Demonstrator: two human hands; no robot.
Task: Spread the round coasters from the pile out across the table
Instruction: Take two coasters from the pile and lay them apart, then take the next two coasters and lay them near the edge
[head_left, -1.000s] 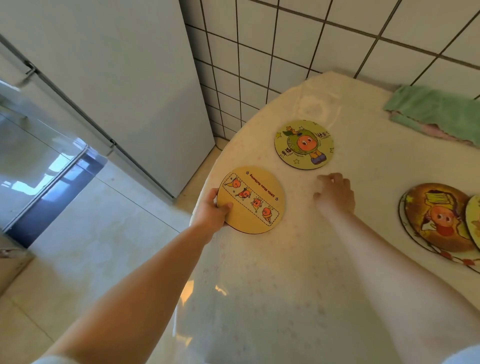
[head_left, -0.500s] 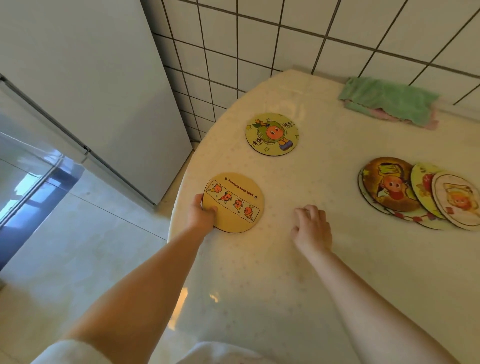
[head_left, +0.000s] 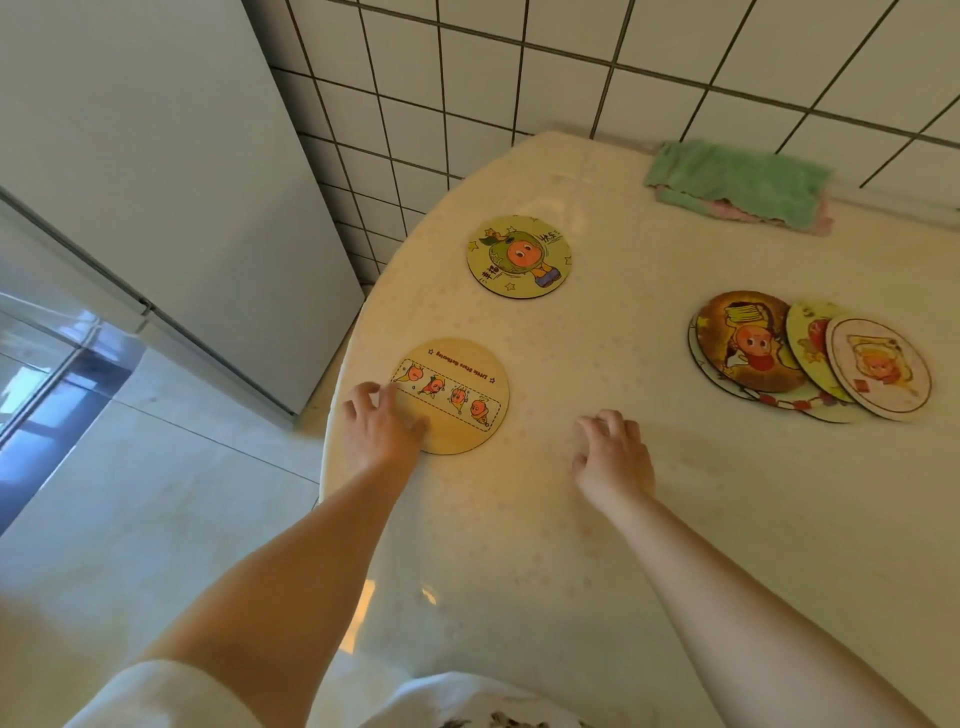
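My left hand (head_left: 382, 428) rests fingers spread on the near-left rim of the tan coaster (head_left: 451, 396), gripping nothing, right hand (head_left: 613, 454) loosely curled, empty; I'd lift straight off without nudging it tableward-off, then reach for the pile (head_left: 810, 356) far right.

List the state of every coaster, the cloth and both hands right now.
Tan coaster: flat near the table edge, left hand touching its edge.
Green coaster: flat, alone.
Coaster pile: fanned, overlapping, not spread.
Green cloth: crumpled by the wall.
Right hand: empty, on the table.
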